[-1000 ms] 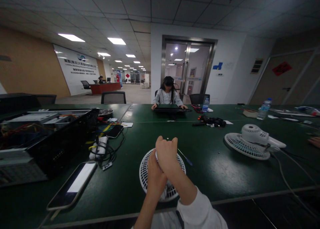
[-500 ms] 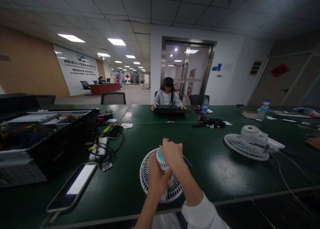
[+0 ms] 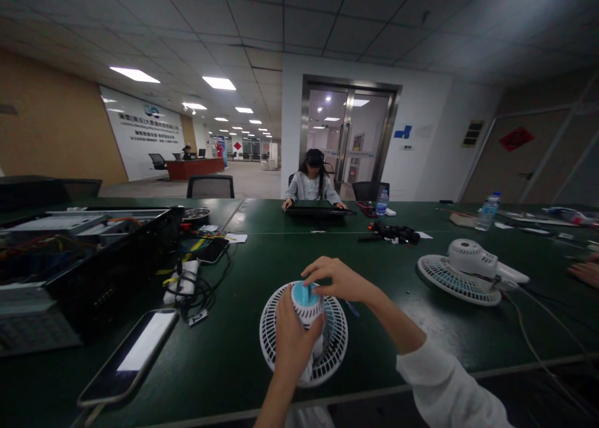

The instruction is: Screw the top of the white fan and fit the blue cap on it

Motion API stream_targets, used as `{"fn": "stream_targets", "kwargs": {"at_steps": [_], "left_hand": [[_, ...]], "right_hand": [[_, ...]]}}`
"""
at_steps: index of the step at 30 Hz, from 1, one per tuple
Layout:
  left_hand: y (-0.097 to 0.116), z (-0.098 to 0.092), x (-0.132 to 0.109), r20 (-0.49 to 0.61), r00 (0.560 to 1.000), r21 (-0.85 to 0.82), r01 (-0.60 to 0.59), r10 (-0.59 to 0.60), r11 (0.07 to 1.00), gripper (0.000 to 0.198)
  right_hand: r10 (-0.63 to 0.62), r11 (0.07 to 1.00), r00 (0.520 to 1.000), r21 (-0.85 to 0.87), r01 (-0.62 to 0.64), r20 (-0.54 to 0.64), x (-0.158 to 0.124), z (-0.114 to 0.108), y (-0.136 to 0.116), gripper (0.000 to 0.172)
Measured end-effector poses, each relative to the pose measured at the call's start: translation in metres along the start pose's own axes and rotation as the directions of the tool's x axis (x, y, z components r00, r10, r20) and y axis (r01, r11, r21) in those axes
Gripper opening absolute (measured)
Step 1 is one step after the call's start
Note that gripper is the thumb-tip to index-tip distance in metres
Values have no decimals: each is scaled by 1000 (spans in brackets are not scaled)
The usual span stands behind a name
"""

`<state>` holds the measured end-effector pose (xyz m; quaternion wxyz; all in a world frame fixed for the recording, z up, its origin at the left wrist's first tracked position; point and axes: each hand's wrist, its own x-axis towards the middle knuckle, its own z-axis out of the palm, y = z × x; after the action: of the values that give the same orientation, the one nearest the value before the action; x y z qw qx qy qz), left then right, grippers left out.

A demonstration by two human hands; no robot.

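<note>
A white electric fan [image 3: 337, 353] lies face down on the table before me, its round grille flat and its motor housing [image 3: 307, 316] upward. My left hand [image 3: 294, 331] is wrapped round the left side of that housing. On top sits a light-blue knob [image 3: 304, 295] with a raised ridge. The fingertips and thumb of my right hand [image 3: 334, 278] close on this knob from above and the right; exact contact is partly hidden. Behind the fan, a slim dark-blue item [image 3: 353, 309] lies on the table.
Left are an open computer case [image 3: 112, 272], a phone [image 3: 128, 356] and tangled black cable [image 3: 199, 291]. A second fan [image 3: 456, 278] lies at right. Across the green table [image 3: 271, 259] a person [image 3: 312, 181] holds a flat black panel [image 3: 321, 212]. Another person's hand [image 3: 584, 271] shows far right.
My right hand has turned, its wrist and forearm swinging out to the right, so more of the blue knob shows. My left hand stays on the motor housing. The view has shifted slightly.
</note>
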<state>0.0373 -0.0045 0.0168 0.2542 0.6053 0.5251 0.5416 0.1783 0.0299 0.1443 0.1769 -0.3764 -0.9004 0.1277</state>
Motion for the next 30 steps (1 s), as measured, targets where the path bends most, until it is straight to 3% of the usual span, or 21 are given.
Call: {"fn": "stream_targets", "kwargs": {"at_steps": [5,13,20,30], "left_hand": [[1,0,0,11,1000,-18,0,0,1000,68],[-3,1,0,21,1000,3,4,-4,1000,69],[-1,1,-1,-3,1000,8,7,-7,1000,67],[-2,2,0,-6,1000,12,-5,5,1000,66]], "right_hand": [[-46,996,998,-79,49,47,1,-2,-6,21],[-99,990,993,-95,105,70,7,11,7,21],[-41,986,997,-159,50,58,5,13,0,18],[81,927,995,-362,-98,-60,4,28,-18,18]]}}
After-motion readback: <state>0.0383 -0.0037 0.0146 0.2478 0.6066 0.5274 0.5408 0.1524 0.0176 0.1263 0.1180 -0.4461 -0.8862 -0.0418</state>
